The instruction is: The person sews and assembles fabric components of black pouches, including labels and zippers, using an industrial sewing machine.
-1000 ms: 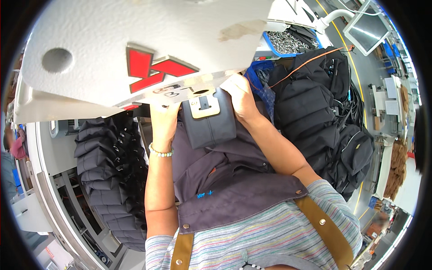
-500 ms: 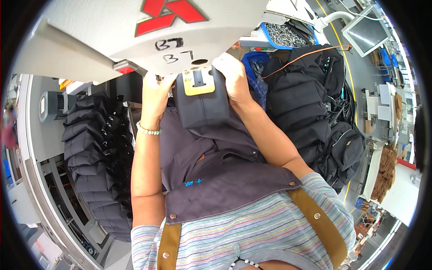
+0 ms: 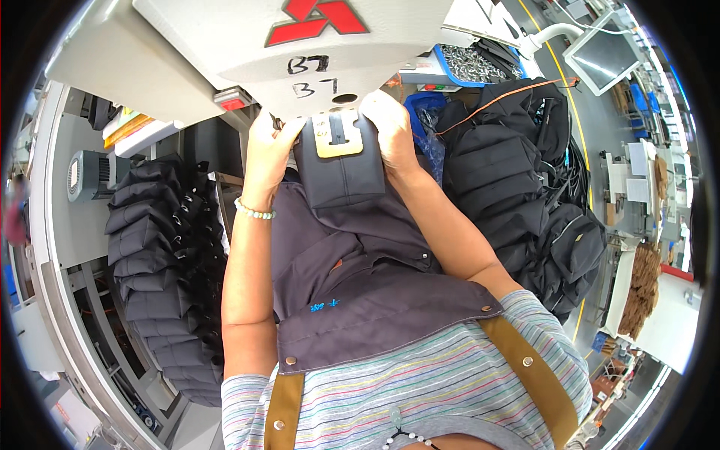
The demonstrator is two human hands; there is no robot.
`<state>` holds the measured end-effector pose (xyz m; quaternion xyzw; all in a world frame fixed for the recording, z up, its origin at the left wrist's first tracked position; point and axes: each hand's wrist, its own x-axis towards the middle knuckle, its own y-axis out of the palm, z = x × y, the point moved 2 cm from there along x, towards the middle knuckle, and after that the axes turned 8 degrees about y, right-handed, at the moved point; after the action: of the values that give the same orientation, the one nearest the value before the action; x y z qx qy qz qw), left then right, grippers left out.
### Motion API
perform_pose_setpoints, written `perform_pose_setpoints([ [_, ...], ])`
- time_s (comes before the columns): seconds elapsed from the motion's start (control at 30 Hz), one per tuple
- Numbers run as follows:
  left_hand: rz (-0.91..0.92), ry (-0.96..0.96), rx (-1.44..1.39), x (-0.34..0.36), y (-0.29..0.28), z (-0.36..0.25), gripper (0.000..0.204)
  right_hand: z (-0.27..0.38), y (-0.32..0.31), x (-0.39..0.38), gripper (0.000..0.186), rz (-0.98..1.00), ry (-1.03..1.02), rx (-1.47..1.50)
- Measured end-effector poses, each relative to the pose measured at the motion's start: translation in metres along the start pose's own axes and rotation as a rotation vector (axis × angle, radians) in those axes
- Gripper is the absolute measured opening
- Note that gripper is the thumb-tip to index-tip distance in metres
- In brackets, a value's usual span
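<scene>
A black boxy fabric pouch (image 3: 341,185) sits under the front of a white sewing machine head (image 3: 225,56). On its upper face lies a yellow slotted plate (image 3: 341,150), with its far edge close to the machine. My left hand (image 3: 268,154) grips the pouch's left side, thumb and fingers closed; a small dark bit shows by its fingertips, too small to name. My right hand (image 3: 391,136) is closed on the right side, its fingertips partly hidden by the machine head. The needle area is out of sight beneath the head.
A row of stacked black fabric pieces (image 3: 154,277) stands at my left, beside a grey motor (image 3: 90,176). To the right is a heap of black bags (image 3: 499,172) with an orange cord (image 3: 491,105) across it. Beyond are a blue tray of metal parts (image 3: 480,64) and a monitor (image 3: 604,54).
The view has shifted slightly, so the machine head appears farther right. My left hand and the pouch appear a little farther right too, and both hands keep their hold.
</scene>
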<state>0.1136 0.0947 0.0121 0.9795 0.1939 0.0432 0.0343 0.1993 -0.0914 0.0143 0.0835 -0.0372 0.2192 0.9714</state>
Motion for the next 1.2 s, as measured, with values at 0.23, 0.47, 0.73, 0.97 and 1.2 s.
perform_pose_setpoints([
  [0.23,-0.028,0.190,0.270,-0.010,0.004,-0.015,0.033,-0.003,-0.009,0.003,0.015,-0.054,0.015,-0.071],
  [0.47,0.040,0.387,0.578,-0.063,0.038,-0.048,0.068,0.035,-0.006,-0.036,0.079,0.073,-0.215,-0.468],
  [0.73,0.097,0.341,0.508,-0.068,0.032,-0.009,0.074,0.008,0.002,-0.039,0.089,0.260,-0.020,-0.246],
  [0.97,0.103,0.328,0.594,-0.069,0.034,-0.009,0.075,0.006,-0.005,-0.028,0.078,0.202,-0.053,-0.103],
  [1.2,-0.233,0.045,-0.327,-0.048,0.010,0.043,0.050,-0.054,-0.013,-0.008,0.038,-0.082,0.090,0.195],
])
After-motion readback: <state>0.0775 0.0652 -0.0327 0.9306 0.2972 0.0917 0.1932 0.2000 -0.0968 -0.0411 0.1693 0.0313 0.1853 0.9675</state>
